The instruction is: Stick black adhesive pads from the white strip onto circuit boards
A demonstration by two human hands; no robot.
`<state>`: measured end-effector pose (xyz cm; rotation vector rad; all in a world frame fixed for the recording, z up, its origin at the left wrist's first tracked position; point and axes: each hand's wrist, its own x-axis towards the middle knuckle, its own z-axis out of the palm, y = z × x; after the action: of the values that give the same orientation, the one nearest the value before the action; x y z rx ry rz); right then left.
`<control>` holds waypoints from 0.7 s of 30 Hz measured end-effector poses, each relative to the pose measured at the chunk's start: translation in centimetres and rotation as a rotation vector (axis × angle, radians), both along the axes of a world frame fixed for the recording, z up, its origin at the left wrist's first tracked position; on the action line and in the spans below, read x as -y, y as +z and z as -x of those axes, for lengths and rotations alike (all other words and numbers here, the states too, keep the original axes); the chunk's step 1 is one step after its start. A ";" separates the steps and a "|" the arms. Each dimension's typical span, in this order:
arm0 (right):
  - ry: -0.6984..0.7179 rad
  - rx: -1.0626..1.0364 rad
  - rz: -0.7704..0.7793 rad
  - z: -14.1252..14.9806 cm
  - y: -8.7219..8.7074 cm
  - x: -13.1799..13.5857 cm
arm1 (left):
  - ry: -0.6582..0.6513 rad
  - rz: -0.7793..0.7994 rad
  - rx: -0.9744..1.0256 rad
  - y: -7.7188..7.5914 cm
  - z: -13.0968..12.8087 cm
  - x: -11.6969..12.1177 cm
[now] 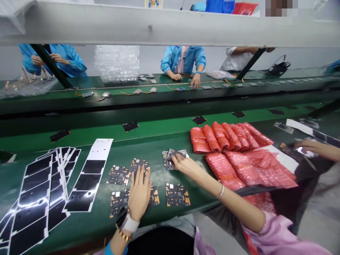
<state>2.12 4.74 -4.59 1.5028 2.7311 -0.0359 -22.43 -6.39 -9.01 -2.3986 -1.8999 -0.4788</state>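
Note:
My left hand [139,193] lies palm down with its fingers stretched out, the fingertips on a dark circuit board [139,163]. Around it on the green bench are more black-and-copper boards: one at the upper left [118,175], one at the lower left [118,202] and one partly hidden under the hand [154,196]. A separate board [177,194] lies to the right. My right hand [183,164] reaches farther out, its fingers closed on a small silvery-grey circuit board [167,157]. The fingers cover part of it, and whether several pieces overlap there I cannot tell.
Sheets of black adhesive film [34,198] fan out at left, with one strip [89,173] nearer. Red bubble-wrap bundles [231,136] lie at right. A green conveyor [164,122] carries dark boards. A neighbour's hand [309,145] works at right; people in blue jackets [183,58] sit opposite.

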 end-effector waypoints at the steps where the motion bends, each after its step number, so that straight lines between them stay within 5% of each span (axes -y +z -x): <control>1: 0.007 -0.021 0.006 -0.6 0.7 -0.3 | 0.018 0.000 0.006 0.0 0.5 -1.0; 5: 0.054 -0.175 0.044 -1.4 2.9 -1.3 | 0.042 -0.014 0.034 0.6 0.1 -2.3; 8: 0.116 -0.290 0.117 0.7 2.6 -1.3 | 0.054 -0.056 0.070 1.6 -2.0 -1.4; 10: 0.106 -0.335 0.150 2.3 1.7 -1.4 | -0.055 -0.058 0.061 1.7 -3.4 -0.4; 13: -0.015 -0.361 0.127 3.0 0.4 -2.3 | -0.222 -0.013 -0.026 0.7 -4.9 0.8; 17: -0.174 -0.330 0.127 1.4 -0.6 -4.9 | -0.205 -0.005 -0.071 -1.0 -5.6 1.4; 21: -0.173 -0.368 0.218 0.8 -0.6 -7.1 | -0.185 -0.020 -0.072 -1.4 -5.5 1.1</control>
<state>1.35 11.86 -5.21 1.8128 2.7232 -0.6531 -16.94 -7.50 -10.39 -2.5540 -1.6466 -0.4108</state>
